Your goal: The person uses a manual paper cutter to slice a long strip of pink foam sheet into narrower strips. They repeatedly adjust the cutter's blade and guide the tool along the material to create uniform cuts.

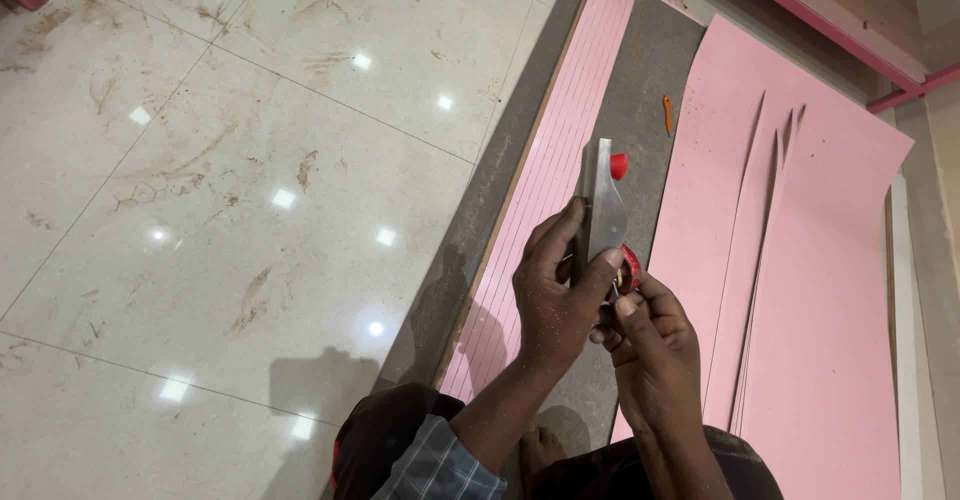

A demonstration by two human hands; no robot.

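Your single head camera looks steeply down from above, close over your left hand and right hand, facing the tiled floor ahead, no second view

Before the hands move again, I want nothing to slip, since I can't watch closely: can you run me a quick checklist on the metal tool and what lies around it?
1. Left hand wrapped around the grey metal tool: ok.
2. Right hand at the tool's red part, fingertips on it: ok.
3. Tool held off the grey board, above it: ok.
4. Red knob at the tool's upper side seated: cannot tell.
5. Orange tool lies apart from both hands: ok.
6. Pink sheets lying flat beside the board: not ok, their edges overlap and lift.
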